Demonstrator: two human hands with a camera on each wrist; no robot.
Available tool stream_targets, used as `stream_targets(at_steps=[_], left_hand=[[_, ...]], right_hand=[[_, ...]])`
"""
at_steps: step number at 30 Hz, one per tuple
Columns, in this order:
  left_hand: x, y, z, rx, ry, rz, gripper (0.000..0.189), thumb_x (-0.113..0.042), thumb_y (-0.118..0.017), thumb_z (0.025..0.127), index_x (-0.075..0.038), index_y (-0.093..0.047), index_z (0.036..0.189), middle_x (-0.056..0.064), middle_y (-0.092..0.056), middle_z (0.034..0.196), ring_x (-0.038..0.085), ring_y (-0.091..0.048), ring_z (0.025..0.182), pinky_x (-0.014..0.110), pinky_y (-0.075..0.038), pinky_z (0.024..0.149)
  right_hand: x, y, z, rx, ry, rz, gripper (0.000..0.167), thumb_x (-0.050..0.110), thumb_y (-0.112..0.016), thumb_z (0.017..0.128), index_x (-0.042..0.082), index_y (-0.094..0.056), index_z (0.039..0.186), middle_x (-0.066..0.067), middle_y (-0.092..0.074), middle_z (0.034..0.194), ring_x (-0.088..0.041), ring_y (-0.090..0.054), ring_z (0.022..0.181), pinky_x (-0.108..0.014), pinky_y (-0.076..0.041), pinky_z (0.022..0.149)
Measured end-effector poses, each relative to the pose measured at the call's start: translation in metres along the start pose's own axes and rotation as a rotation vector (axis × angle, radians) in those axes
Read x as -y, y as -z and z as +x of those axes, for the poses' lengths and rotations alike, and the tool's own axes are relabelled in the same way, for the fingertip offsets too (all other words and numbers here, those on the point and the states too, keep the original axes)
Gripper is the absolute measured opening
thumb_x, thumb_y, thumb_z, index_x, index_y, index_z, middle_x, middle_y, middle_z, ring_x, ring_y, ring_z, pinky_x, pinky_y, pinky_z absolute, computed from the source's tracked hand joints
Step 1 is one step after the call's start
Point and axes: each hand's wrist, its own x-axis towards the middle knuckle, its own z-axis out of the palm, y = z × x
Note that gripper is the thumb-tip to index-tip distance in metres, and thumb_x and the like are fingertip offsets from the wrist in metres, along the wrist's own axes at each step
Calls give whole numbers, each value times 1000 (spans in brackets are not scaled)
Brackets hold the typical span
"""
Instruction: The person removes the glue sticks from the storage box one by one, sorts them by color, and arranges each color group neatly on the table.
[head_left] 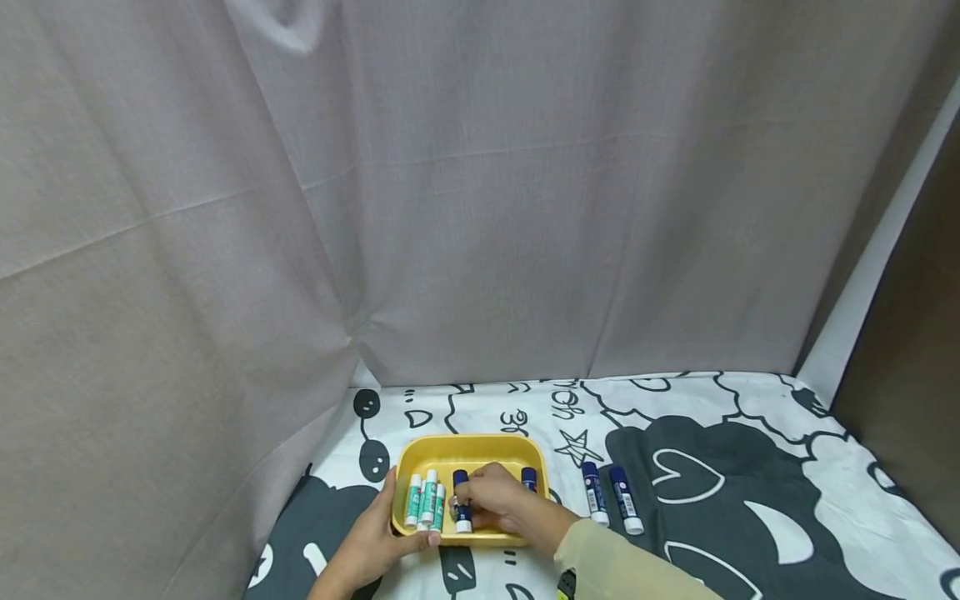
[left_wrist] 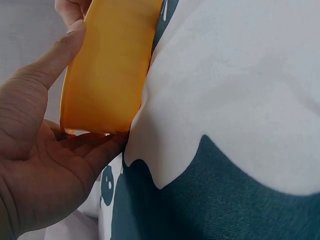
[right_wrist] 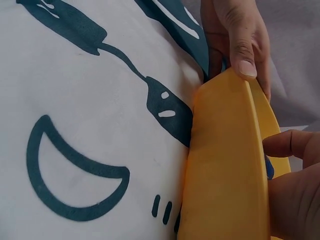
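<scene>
A yellow tray (head_left: 480, 448) lies on the patterned cloth in the head view. My left hand (head_left: 371, 543) grips its left end, thumb on the near rim and fingers along the side; the left wrist view shows the tray's outer wall (left_wrist: 110, 70) between them. Inside the tray, my right hand (head_left: 497, 498) pinches a dark blue glue stick (head_left: 463, 514) with a white end. Several green-and-white glue sticks (head_left: 428, 497) lie together to its left. Another blue stick (head_left: 528, 477) is partly hidden behind the right hand. In the right wrist view only a bit of blue (right_wrist: 270, 169) shows beside the fingers.
Two more blue glue sticks (head_left: 595, 493) lie on the cloth (head_left: 847, 492) to the right of the tray, side by side and slightly tilted. A grey curtain (head_left: 480, 250) hangs behind the surface, and a dark brown panel (head_left: 911, 350) stands at the far right.
</scene>
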Motion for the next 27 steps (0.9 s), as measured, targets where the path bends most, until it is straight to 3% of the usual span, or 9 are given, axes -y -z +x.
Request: stream_targets(at_steps=[10, 17, 27], left_hand=[[-1, 0, -1, -6, -7, 3, 147, -51, -102, 75, -3, -8, 178, 27, -33, 178, 42, -51, 153, 69, -36, 128], [0, -1, 0, -1, -10, -12, 147, -50, -102, 76, -2, -7, 177, 27, -34, 178, 41, -51, 153, 69, -35, 129], [-1, -1, -1, -8, -1, -2, 147, -50, -103, 75, -2, -9, 177, 27, -31, 179, 46, -45, 158, 69, -33, 130]], right_hand=[[12, 18, -15, 72, -3, 33, 65, -1, -70, 94, -18, -48, 153, -19, -81, 117, -22, -80, 97, -40, -69, 87], [19, 24, -22, 90, 5, 49, 60, 0, -71, 95, -16, -50, 149, -22, -78, 119, -24, -78, 98, -44, -69, 91], [23, 39, -36, 111, 24, 58, 63, 2, -73, 95, -16, -48, 150, -27, -77, 127, -28, -80, 105, -37, -68, 87]])
